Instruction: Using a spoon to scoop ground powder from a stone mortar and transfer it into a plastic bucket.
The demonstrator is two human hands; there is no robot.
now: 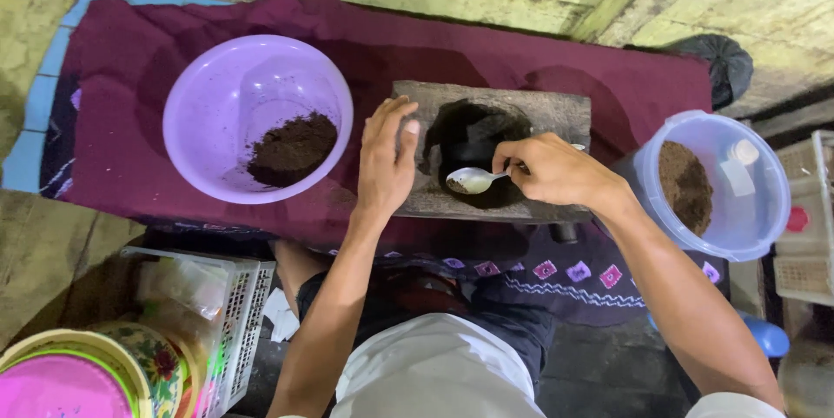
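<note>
Right hand (556,170) pinched on spoon (473,179), handle running 3 to 9 o'clock, bowl over mortar hollow (473,144). Left hand (387,157) open, flat against stone at 9 o'clock. Purple bowl (256,118) farther toward 9.

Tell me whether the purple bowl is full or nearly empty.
Nearly empty: the purple bowl holds only a small heap of dark brown powder at one side; the rest is bare.

Purple bowl (257,118) w/ brown powder, clear tub (721,185) w/ same at right, white basket (234,322) bottom left, maroon cloth (130,79) beneath.
</note>
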